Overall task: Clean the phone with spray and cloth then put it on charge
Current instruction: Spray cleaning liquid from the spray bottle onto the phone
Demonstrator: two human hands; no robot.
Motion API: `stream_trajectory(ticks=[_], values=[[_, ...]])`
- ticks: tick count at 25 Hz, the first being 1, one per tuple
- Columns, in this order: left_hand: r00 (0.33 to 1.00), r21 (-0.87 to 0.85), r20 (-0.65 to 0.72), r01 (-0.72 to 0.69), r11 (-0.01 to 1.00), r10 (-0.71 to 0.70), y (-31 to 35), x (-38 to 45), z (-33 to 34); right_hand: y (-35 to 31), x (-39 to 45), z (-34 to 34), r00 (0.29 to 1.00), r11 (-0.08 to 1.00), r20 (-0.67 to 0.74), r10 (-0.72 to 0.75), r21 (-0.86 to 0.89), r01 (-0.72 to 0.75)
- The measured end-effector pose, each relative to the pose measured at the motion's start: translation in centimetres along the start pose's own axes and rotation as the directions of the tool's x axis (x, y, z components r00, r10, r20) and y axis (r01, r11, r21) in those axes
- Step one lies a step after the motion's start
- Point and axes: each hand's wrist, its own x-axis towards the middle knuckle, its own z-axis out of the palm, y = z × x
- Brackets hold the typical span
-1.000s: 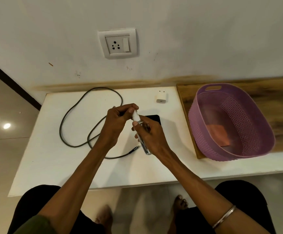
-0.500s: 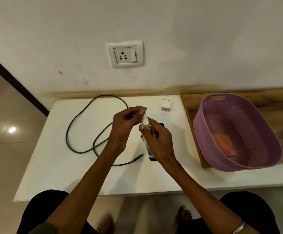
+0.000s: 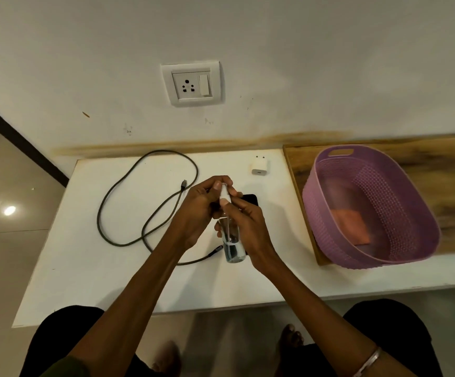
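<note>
Spray bottle (image 3: 231, 238) in both hands' curled fingers (image 3: 222, 186)

The table (image 3: 85, 262) is plain white, the cable (image 3: 128, 202) on it dark grey, the charger plug (image 3: 259, 168) white, and the phone (image 3: 250, 199) black. The bottle (image 3: 231, 235) is clear with a white top, and its liquid looks faintly blue, though that is hard to judge. The basket (image 3: 384, 186) is lilac with a dotted weave, the cloth (image 3: 350, 225) in it orange, the board (image 3: 438, 159) streaky brown wood.
</note>
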Motion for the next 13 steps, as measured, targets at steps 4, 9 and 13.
stream_trajectory(ticks=[4, 9, 13], values=[[0.993, 0.125, -0.089, -0.06, 0.99, 0.072, 0.1, 0.0, 0.5, 0.1, -0.3, 0.3, 0.996, 0.999, -0.08, -0.035, -0.01, 0.034], [0.964, 0.131, -0.227, -0.112, 0.985, 0.139, 1.2, -0.1, -0.2, -0.1, -0.1, 0.7, 0.992, 0.993, -0.085, -0.092, -0.083, 0.085], [0.981, 0.127, -0.175, -0.068, 0.99, 0.09, 1.1, 0.0, -0.8, -0.2, -0.1, 0.7, 0.994, 0.993, -0.04, -0.104, -0.064, 0.101]])
